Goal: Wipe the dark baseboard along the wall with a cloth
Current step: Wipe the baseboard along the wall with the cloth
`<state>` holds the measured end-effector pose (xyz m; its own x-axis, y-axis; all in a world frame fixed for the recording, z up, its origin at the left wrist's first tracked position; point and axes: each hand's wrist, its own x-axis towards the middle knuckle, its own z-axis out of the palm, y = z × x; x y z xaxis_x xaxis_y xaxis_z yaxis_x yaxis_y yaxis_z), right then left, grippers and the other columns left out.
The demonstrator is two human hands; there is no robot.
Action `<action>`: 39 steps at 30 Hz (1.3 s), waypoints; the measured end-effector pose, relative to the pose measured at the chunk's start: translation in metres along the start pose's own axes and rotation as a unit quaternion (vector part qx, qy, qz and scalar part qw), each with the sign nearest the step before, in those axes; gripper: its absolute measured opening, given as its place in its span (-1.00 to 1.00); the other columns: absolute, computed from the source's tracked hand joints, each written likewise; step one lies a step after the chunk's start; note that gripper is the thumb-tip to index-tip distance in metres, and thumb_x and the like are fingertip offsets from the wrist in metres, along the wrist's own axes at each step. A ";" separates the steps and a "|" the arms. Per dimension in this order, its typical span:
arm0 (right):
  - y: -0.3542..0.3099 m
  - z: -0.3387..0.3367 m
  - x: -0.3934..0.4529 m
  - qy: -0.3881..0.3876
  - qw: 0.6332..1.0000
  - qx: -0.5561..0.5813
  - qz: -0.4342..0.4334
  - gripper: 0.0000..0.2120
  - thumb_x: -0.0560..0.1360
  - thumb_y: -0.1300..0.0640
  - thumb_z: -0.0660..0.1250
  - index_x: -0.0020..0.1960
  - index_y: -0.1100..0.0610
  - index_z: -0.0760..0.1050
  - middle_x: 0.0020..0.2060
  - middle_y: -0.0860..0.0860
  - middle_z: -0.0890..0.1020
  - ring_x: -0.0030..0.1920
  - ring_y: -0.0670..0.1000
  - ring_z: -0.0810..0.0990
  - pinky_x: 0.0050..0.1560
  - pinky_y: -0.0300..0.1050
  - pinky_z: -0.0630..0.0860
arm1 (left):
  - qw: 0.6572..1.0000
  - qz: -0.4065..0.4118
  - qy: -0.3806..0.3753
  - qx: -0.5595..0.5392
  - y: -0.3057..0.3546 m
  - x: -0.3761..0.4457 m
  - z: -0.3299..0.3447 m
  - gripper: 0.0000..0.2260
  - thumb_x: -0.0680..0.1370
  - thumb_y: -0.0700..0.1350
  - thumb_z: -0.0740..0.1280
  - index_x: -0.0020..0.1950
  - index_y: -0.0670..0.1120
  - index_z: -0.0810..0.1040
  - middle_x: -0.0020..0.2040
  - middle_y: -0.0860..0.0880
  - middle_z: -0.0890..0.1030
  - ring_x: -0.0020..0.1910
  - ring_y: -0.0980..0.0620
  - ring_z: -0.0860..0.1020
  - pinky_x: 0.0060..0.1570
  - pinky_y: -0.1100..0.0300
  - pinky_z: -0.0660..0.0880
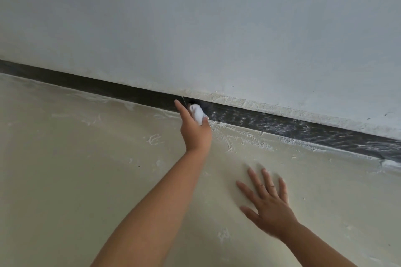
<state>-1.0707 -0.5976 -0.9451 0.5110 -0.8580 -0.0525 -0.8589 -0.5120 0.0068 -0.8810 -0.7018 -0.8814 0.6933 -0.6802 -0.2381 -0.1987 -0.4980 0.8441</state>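
The left hand (195,128) reaches forward on an outstretched bare arm and grips a small bunched white cloth (198,113), the fingers curled round it so that only a crumpled wad shows past the knuckles. The thumb lies straight along the hand's left side, its tip touching the dark, narrow baseboard strip (121,91) that runs slantwise across the view at the foot of the pale grey-white plastered wall (217,17). The cloth is pressed against the baseboard just at the point where a thin vertical seam crosses the strip.

The right hand (269,204) holds nothing — its fingers are straight and spread wide, palm down on the cream, rough-textured floor (76,169), well apart from the baseboard and nearer the camera.

To the left of the cloth the baseboard looks evenly dark; to the right it is mottled with whitish smears and streaks — these carry on to the picture's right edge. Crusts of white plaster line the joint between strip and floor, and the wall's lower edge above the streaked stretch is rough and chipped.
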 end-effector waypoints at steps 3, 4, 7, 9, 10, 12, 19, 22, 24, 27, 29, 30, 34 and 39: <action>0.002 -0.005 0.004 -0.018 1.000 0.002 -0.009 -0.39 0.53 -0.22 -0.36 0.22 -0.23 0.43 0.47 -0.05 -0.29 0.46 0.05 -0.33 0.36 0.05 -0.27 | 0.998 -0.020 0.053 -0.017 -0.003 0.009 -0.017 -0.30 0.53 -0.27 0.25 0.49 0.01 -0.12 0.41 -0.12 0.33 0.30 -0.13 0.40 0.18 0.21 0.33; 0.002 -0.005 0.004 -0.006 1.000 -0.005 -0.010 -0.35 0.53 -0.21 -0.36 0.19 -0.21 0.48 0.48 -0.04 -0.25 0.45 0.05 -0.34 0.35 0.05 -0.25 | 0.996 -0.032 0.080 -0.018 -0.003 0.016 -0.023 -0.32 0.54 -0.28 0.23 0.49 0.01 -0.11 0.41 -0.12 0.31 0.31 -0.14 0.39 0.22 0.15 0.32; 0.000 -0.007 0.003 0.005 1.000 0.001 -0.012 -0.33 0.53 -0.22 -0.36 0.16 -0.20 0.52 0.49 -0.04 -0.21 0.45 0.05 -0.35 0.34 0.05 -0.24 | 0.993 -0.055 0.107 -0.006 0.003 0.036 -0.035 -0.34 0.55 -0.30 0.17 0.49 0.03 -0.13 0.39 -0.15 0.35 0.27 -0.18 0.43 0.23 0.05 0.35; 0.000 -0.009 0.003 -0.021 1.000 0.016 -0.003 -0.45 0.52 -0.26 -0.22 0.19 -0.20 0.48 0.47 -0.05 -0.32 0.44 0.03 -0.39 0.34 0.05 -0.25 | 0.994 -0.061 0.091 -0.006 0.012 0.043 -0.031 -0.35 0.55 -0.30 0.17 0.49 -0.01 -0.14 0.37 -0.16 0.36 0.25 -0.18 0.44 0.21 0.05 0.36; 0.000 -0.007 0.004 -0.037 0.999 0.012 -0.010 -0.51 0.49 -0.27 -0.12 0.27 -0.19 0.41 0.46 -0.05 -0.33 0.41 -0.01 -0.46 0.33 0.06 -0.27 | 0.995 -0.062 0.080 -0.010 0.016 0.044 -0.026 -0.37 0.55 -0.30 0.17 0.50 -0.04 -0.12 0.37 -0.17 0.37 0.26 -0.17 0.43 0.20 0.09 0.37; 0.004 0.002 0.005 -0.101 0.994 0.035 -0.027 -0.49 0.49 -0.25 -0.01 0.41 -0.20 0.08 0.46 -0.02 -0.32 0.26 -0.11 -0.65 0.33 0.08 -0.37 | 0.997 -0.062 0.046 -0.013 0.021 0.036 -0.015 -0.42 0.56 -0.30 0.16 0.49 -0.08 -0.05 0.36 -0.17 0.37 0.26 -0.14 0.42 0.09 0.24 0.38; 0.002 -0.004 0.003 0.029 0.999 -0.040 -0.017 -0.43 0.52 -0.26 -0.25 0.13 -0.25 0.51 0.47 -0.01 -0.32 0.46 0.09 -0.33 0.37 0.05 -0.26 | 0.997 -0.031 -0.061 0.023 0.006 -0.003 -0.005 -0.44 0.56 -0.23 0.19 0.49 -0.07 -0.01 0.40 -0.15 0.32 0.31 -0.13 0.37 0.20 0.16 0.33; 0.003 -0.002 0.004 0.045 0.997 -0.054 -0.013 -0.43 0.51 -0.27 -0.25 0.13 -0.26 0.51 0.47 -0.01 -0.32 0.46 0.09 -0.33 0.37 0.05 -0.27 | 0.998 -0.055 0.030 0.019 0.001 0.008 -0.020 -0.58 0.55 -0.23 0.24 0.37 -0.22 0.23 0.31 -0.23 0.42 0.23 -0.19 0.44 0.11 0.11 0.39; 0.001 -0.002 0.004 0.048 0.997 -0.050 -0.014 -0.45 0.49 -0.29 -0.20 0.12 -0.26 0.52 0.47 -0.01 -0.31 0.46 0.09 -0.33 0.37 0.06 -0.27 | 0.995 -0.066 0.076 0.012 -0.001 0.019 -0.029 -0.69 0.53 -0.22 0.27 0.23 -0.29 0.34 0.21 -0.25 0.48 0.16 -0.19 0.48 0.05 0.11 0.40; 0.001 0.001 0.004 0.045 0.998 -0.050 -0.016 -0.52 0.38 -0.29 -0.06 0.11 -0.27 0.52 0.47 -0.01 -0.31 0.46 0.09 -0.32 0.37 0.06 -0.26 | 0.992 -0.062 0.113 -0.011 0.000 0.029 -0.032 -0.75 0.51 -0.23 0.29 0.16 -0.27 0.43 0.14 -0.22 0.52 0.12 -0.18 0.49 0.06 0.10 0.40; 0.002 0.002 0.003 0.044 0.998 -0.052 -0.011 -0.50 0.45 -0.30 -0.13 0.11 -0.28 0.52 0.47 0.00 -0.31 0.46 0.10 -0.32 0.37 0.06 -0.25 | 0.991 -0.041 0.125 -0.026 0.004 0.028 -0.028 -0.77 0.51 -0.24 0.29 0.15 -0.25 0.48 0.10 -0.19 0.56 0.08 -0.14 0.52 0.01 0.21 0.38; 0.002 0.002 0.003 0.052 0.997 -0.057 -0.007 -0.45 0.51 -0.28 -0.24 0.11 -0.28 0.51 0.47 0.00 -0.31 0.46 0.10 -0.32 0.37 0.06 -0.25 | 0.990 -0.030 0.132 -0.035 0.006 0.027 -0.024 -0.79 0.51 -0.25 0.28 0.14 -0.25 0.50 0.03 -0.17 0.58 0.00 -0.09 0.55 -0.05 0.32 0.37; 0.001 0.003 0.003 0.084 0.994 -0.076 -0.006 -0.33 0.52 -0.20 -0.38 0.12 -0.27 0.51 0.47 0.00 -0.31 0.46 0.10 -0.32 0.37 0.07 -0.24 | 0.988 -0.022 0.128 -0.086 0.016 0.013 -0.005 -0.80 0.57 -0.17 0.22 -0.18 -0.22 0.54 -0.33 0.00 0.48 -0.45 0.28 0.39 -0.50 0.62 0.28; 0.000 0.006 0.002 0.086 0.995 -0.055 -0.010 -0.38 0.53 -0.22 -0.35 0.18 -0.24 0.47 0.47 -0.04 -0.29 0.46 0.07 -0.31 0.37 0.06 -0.24 | 0.992 0.006 -0.013 -0.124 0.010 -0.016 0.007 -0.70 0.58 -0.13 0.22 -0.35 0.08 0.49 -0.38 0.16 0.51 -0.47 0.35 0.50 -0.43 0.55 0.37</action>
<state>-1.0701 -0.5991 -0.9511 0.5346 -0.8368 0.1183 -0.8443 -0.5228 0.1179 -0.8992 -0.6997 -0.8724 0.6735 -0.7001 -0.2372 -0.0278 -0.3447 0.9383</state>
